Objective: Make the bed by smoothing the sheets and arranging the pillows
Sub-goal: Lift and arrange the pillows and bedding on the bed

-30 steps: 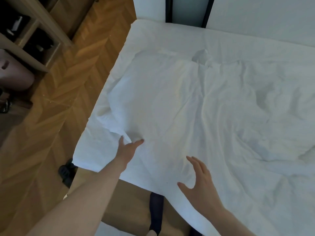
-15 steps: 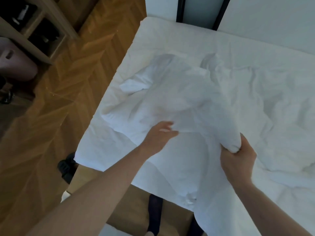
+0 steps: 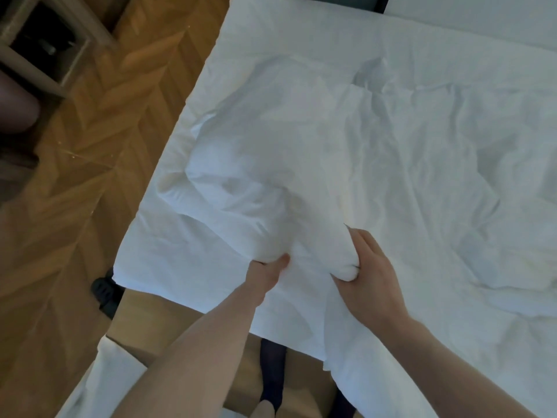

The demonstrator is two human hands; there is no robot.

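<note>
A white bed (image 3: 301, 31) fills the upper right of the head view, covered by a crumpled white sheet (image 3: 422, 164). A bunched, puffed-up fold of that sheet (image 3: 265, 182) lies near the bed's front left corner. My left hand (image 3: 266, 271) grips the lower edge of the fold, thumb on top and fingers tucked under the cloth. My right hand (image 3: 366, 273) clutches a wad of the same fold, its fingers curled round it. The sheet's front edge (image 3: 187, 285) hangs over the wooden bed frame. No pillow is clearly distinguishable.
Herringbone wood floor (image 3: 90, 176) runs along the bed's left side. A shelf unit (image 3: 45, 46) stands at the upper left. A dark shoe (image 3: 104, 292) sits by the bed corner. My legs in dark socks (image 3: 272, 375) stand at the bed's foot.
Both hands went from hovering open over the flat sheet to gathering it up; they have now pulled the bunched fold down toward the bed's front edge and hold it closer together.
</note>
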